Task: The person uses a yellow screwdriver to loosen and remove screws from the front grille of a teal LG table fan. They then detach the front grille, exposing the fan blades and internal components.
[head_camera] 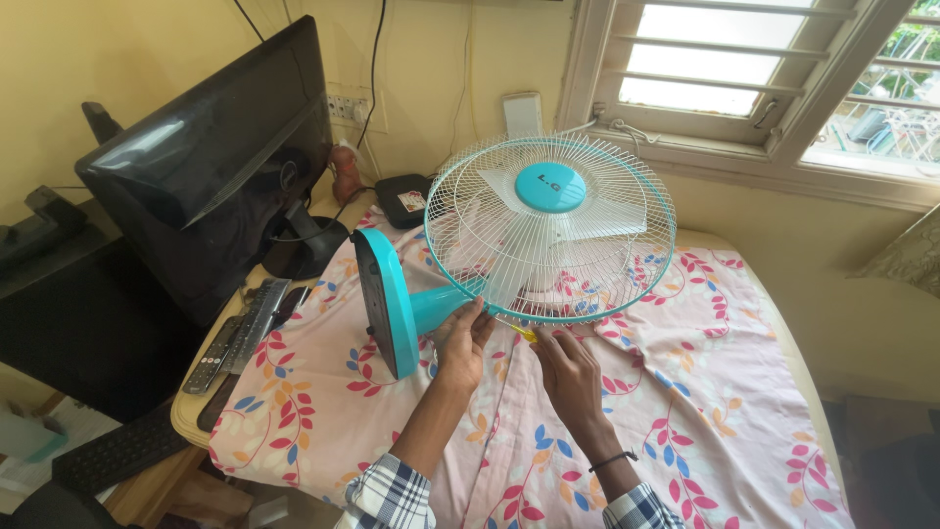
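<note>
Both hands meet under the turquoise table fan [534, 240] lying on the flowered cloth [685, 392]: left hand [460, 343] cups its neck, right hand [568, 367] (fingers loosely spread) touches the grille's lower rim.

Table [783, 333] — floral cloth [685, 392], fan [529, 245]

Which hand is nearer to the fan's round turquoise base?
Left. The left hand is at the fan neck, right beside the turquoise base. The right hand is further off, under the lower rim of the wire guard.
</note>
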